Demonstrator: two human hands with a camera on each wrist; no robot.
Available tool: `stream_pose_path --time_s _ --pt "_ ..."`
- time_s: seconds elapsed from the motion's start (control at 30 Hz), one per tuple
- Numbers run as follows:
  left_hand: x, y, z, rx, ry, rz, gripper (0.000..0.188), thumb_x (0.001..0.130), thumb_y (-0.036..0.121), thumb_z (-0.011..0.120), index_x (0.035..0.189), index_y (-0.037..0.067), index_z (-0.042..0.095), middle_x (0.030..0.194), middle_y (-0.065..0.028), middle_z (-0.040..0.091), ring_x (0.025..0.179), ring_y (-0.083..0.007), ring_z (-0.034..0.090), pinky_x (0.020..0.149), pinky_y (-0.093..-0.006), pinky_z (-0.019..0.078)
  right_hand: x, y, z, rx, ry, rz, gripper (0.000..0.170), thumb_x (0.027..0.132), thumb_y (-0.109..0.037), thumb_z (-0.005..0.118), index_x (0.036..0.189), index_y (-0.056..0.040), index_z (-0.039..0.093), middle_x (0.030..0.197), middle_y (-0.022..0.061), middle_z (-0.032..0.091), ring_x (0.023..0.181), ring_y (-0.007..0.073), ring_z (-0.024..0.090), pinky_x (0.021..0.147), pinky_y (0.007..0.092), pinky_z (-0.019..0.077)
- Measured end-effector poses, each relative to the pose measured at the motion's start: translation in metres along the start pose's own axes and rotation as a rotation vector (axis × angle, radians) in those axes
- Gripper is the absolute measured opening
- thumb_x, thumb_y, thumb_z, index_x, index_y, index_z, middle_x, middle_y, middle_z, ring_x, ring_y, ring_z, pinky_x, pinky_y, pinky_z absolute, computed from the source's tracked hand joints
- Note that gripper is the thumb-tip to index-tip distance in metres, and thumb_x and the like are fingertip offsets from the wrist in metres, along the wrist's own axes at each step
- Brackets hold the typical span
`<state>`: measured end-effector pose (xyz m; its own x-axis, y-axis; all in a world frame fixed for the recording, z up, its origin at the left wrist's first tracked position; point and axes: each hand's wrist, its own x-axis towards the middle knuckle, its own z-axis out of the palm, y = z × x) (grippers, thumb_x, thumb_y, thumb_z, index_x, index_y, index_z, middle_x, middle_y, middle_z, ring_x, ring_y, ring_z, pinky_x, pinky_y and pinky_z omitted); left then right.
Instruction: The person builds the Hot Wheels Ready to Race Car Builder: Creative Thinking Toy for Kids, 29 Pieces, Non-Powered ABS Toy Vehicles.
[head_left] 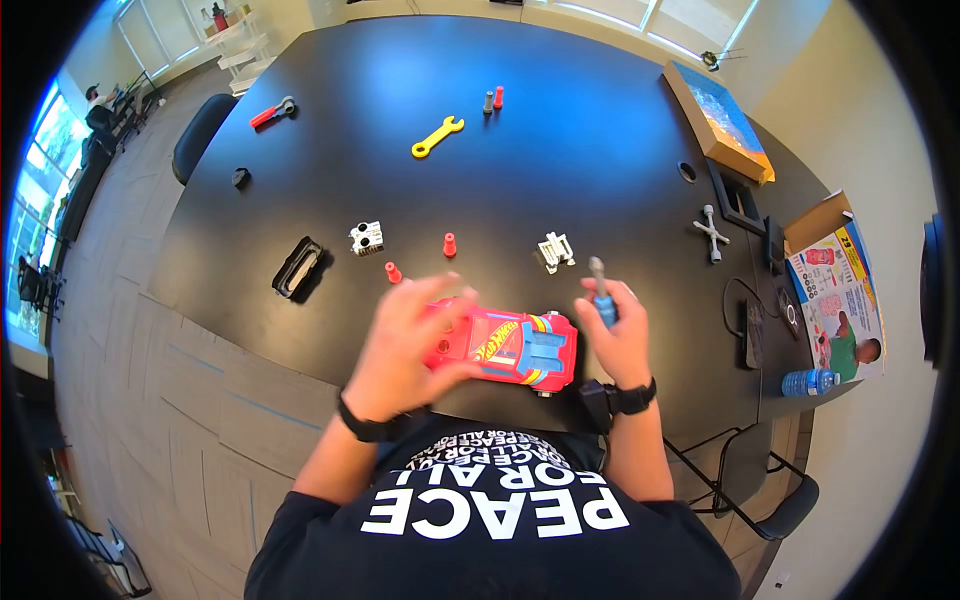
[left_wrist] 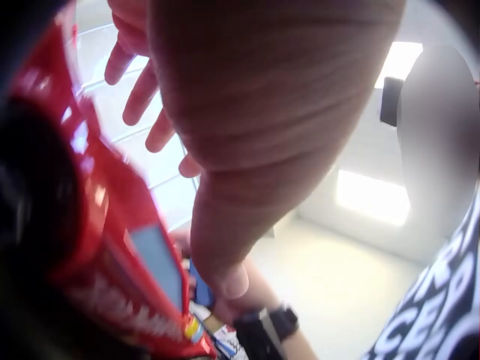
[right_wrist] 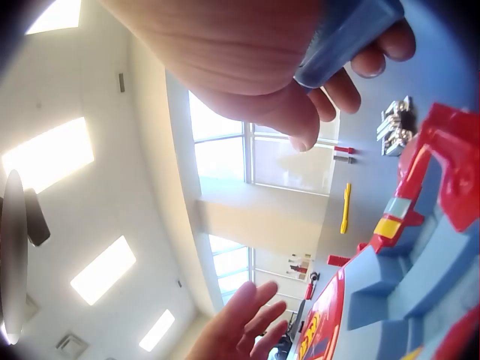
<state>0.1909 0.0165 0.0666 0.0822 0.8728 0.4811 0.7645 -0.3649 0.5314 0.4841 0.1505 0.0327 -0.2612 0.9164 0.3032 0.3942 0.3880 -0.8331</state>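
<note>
A red toy car (head_left: 500, 350) with blue and yellow trim lies on the dark table in front of the person. The left hand (head_left: 408, 335) is over the car's left end, fingers spread, slightly blurred in the head view. Those fingers look extended and hold nothing in the left wrist view. In the right hand (head_left: 622, 335), a toy screwdriver (head_left: 604, 308) is gripped by its blue handle, its grey tip pointing away from the person. That hand is just right of the car. A white toy part (head_left: 556, 252) lies beyond the car.
Red pegs (head_left: 449, 245), a white block (head_left: 367, 238) and a black tray-like part (head_left: 298, 268) lie beyond and left. Farther off are a yellow wrench (head_left: 438, 137) and a red-handled tool (head_left: 273, 112). At right are a grey cross wrench (head_left: 711, 235), water bottle (head_left: 810, 383) and box (head_left: 838, 290).
</note>
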Motion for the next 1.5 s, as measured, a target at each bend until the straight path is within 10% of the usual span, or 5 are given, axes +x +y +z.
stream_pose_path --time_s 0.17,0.5,0.8,1.33,1.5 --pt "0.018 -0.09 -0.054 0.107 0.201 -0.126 0.067 0.081 0.012 0.091 0.144 0.008 0.069 0.155 -0.0165 0.061 0.141 -0.0372 0.059 0.117 -0.0467 0.0472 -0.038 0.031 -0.039 0.076 0.121 0.211 0.022 0.099 -0.01 0.08 0.119 -0.0007 0.076 0.094 -0.0011 0.07 0.083 0.0076 0.06 0.077 0.0268 0.0508" --pt "0.032 -0.164 -0.033 0.355 -0.173 -0.301 0.063 0.081 -0.002 0.087 0.139 0.009 0.068 0.152 -0.0157 0.062 0.142 -0.0386 0.057 0.117 -0.0477 0.05 -0.069 0.03 -0.049 0.103 0.136 0.277 0.021 0.099 -0.011 0.081 0.117 -0.0003 0.077 0.093 -0.0007 0.069 0.083 0.008 0.059 0.079 0.0262 0.0504" --pt "0.028 -0.106 -0.056 0.22 0.119 -0.146 0.04 0.088 -0.007 0.072 0.127 0.005 0.07 0.126 -0.0146 0.073 0.118 -0.0373 0.069 0.096 -0.0426 0.0553 -0.063 0.031 -0.05 0.099 0.126 0.286 0.02 0.099 -0.013 0.081 0.115 -0.0009 0.078 0.092 0.0002 0.071 0.083 0.0095 0.061 0.079 0.0273 0.051" --pt "0.019 -0.111 -0.018 0.244 -0.322 -0.117 0.057 0.086 -0.005 0.077 0.139 0.014 0.073 0.147 -0.0122 0.067 0.137 -0.0357 0.061 0.113 -0.0439 0.0531 -0.058 0.029 -0.043 0.078 0.104 0.278 0.019 0.099 -0.011 0.081 0.114 0.0002 0.078 0.093 0.0008 0.072 0.083 0.0097 0.061 0.079 0.0275 0.0512" --pt "0.016 -0.103 -0.018 0.441 -0.218 -0.425 0.045 0.092 0.03 0.085 0.131 0.01 0.076 0.104 -0.0138 0.071 0.095 -0.0343 0.072 0.08 -0.0454 0.0569 -0.062 0.029 -0.045 0.033 0.102 0.273 0.02 0.099 -0.013 0.081 0.114 0.0003 0.078 0.093 0.0009 0.072 0.083 0.0097 0.061 0.079 0.0279 0.0513"
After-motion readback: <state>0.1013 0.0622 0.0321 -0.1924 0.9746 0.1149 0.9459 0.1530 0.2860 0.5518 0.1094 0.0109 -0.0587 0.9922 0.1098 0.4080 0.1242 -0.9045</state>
